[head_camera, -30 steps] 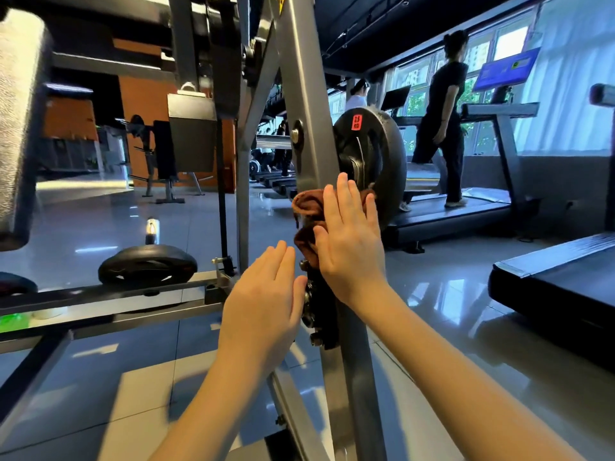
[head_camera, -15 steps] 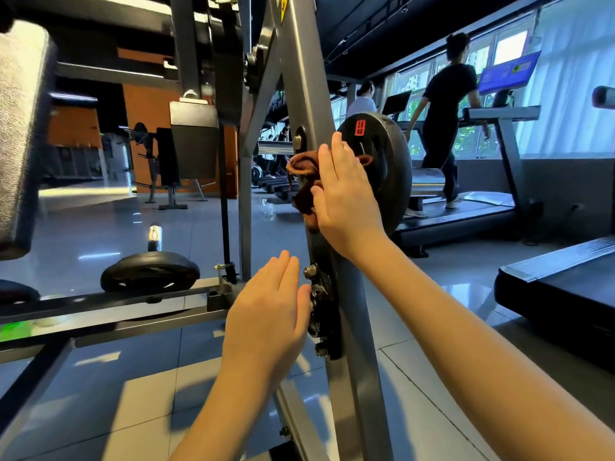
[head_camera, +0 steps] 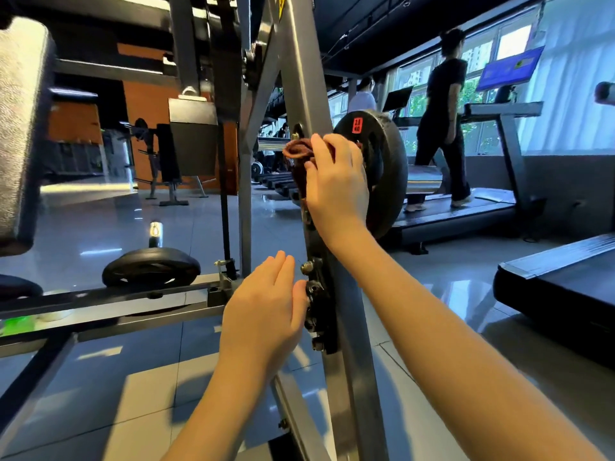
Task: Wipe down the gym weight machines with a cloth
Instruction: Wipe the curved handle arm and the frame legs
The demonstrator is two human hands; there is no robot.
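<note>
At the far left edge, a grey, rough-textured cylindrical pad (head_camera: 23,128) is seen close to the camera. Lower down, a black round weight plate (head_camera: 151,266) is laid flat on a low grey steel rail (head_camera: 100,304) above the glossy tiled floor (head_camera: 100,394).

Near the centre, the left hand (head_camera: 266,311) is held up with its fingers straight and together, and nothing is gripped by it. Its thumb side is just beside a black bolted bracket (head_camera: 321,304), though contact cannot be confirmed from this angle. The bracket is fixed to a slanted grey steel upright (head_camera: 304,94) of the weight machine.

Higher on that upright, a crumpled reddish-brown cloth (head_camera: 298,149) is pressed against the metal by the right hand (head_camera: 339,184), whose fingers are curled over the cloth and hold it. Just behind this hand, a black round weight plate with a red label (head_camera: 387,181) is mounted upright on a shiny steel peg (head_camera: 424,181).

Further right, a person in dark clothing (head_camera: 442,118) is seen on a grey treadmill (head_camera: 499,207). The dark deck of a second treadmill (head_camera: 565,277) is found at the right edge.
</note>
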